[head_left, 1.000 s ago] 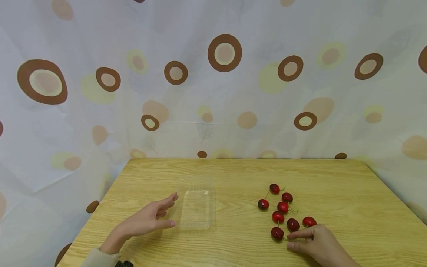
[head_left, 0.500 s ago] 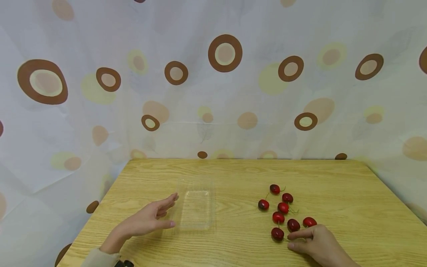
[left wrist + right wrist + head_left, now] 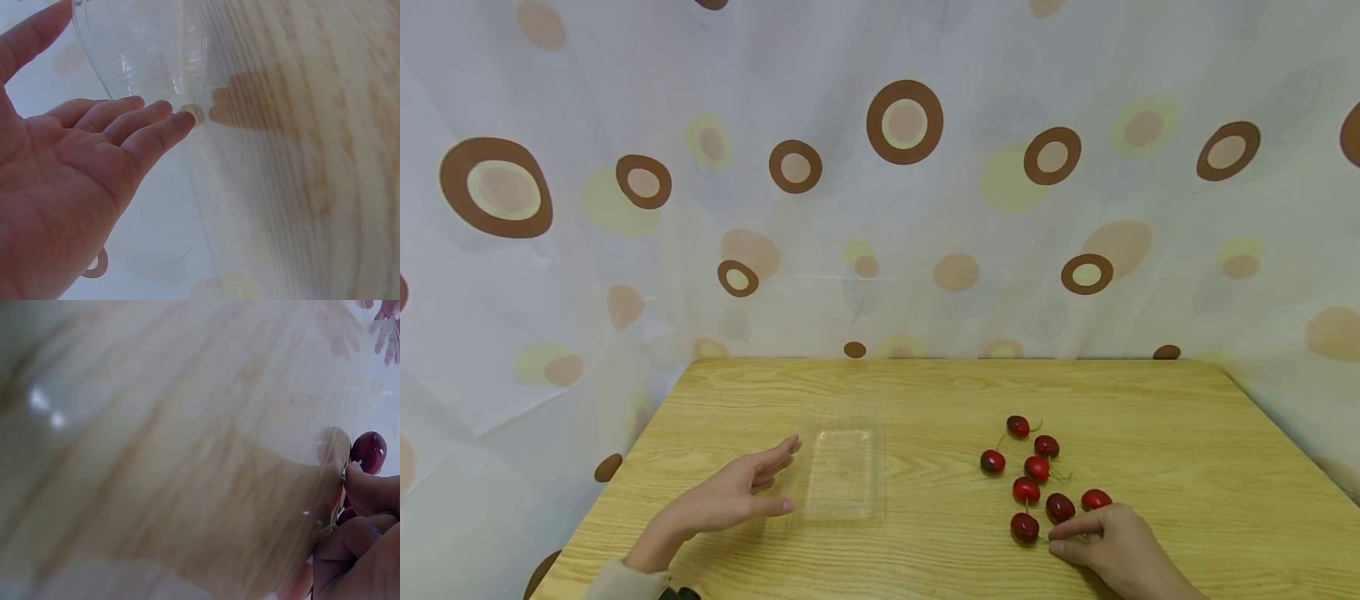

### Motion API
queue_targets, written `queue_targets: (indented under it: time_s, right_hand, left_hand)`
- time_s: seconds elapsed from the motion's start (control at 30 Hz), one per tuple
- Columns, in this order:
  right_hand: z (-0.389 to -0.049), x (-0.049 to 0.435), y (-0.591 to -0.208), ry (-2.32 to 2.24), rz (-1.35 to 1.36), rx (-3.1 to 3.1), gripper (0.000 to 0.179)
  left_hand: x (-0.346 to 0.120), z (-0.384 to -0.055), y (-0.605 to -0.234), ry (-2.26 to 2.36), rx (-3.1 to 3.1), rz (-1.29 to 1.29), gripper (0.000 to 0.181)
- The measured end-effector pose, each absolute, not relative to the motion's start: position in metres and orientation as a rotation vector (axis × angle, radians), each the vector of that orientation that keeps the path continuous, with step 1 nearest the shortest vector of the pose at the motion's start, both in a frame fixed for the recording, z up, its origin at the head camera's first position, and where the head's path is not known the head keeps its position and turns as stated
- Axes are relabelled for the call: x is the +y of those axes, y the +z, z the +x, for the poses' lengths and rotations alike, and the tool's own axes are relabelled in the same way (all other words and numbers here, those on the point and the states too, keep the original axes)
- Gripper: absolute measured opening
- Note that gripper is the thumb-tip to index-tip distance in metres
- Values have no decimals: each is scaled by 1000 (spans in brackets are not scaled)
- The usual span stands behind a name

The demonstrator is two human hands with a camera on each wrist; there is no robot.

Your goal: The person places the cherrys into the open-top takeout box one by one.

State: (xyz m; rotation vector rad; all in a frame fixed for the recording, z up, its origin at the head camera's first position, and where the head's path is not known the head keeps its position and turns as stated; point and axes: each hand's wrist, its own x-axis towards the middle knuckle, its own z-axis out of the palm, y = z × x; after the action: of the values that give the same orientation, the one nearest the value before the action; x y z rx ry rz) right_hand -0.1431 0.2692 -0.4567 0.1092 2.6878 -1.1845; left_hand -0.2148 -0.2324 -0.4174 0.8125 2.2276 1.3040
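My left hand is held beside the clear plastic box, palm facing it and fingers extended. In the left wrist view the fingers lie close to the box wall; whether they touch it I cannot tell. At the front right, the thumb and forefinger of my right hand pinch the stem of the nearest dark red cherry. That cherry rests on the table just beyond the thumb in the right wrist view. Close by lie a dark cherry and a brighter red one, partly behind the hand.
Several more cherries lie loosely grouped farther back, among them one at the left and one at the rear. The wooden table ends at a patterned cloth behind and at both sides.
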Motion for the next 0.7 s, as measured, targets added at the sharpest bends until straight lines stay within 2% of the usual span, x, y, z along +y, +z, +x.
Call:
queue_targets:
  time_s: [0.53,0.7]
  right_hand:
    - [-142,269,-451,-1186,136,2709,7]
    - [-140,271,-444,-1240,53,2703,9]
  left_hand:
    - [-232,-215,-420,1314,2216,805,86]
    - [-233,-216,-421,1316,2214,801,86]
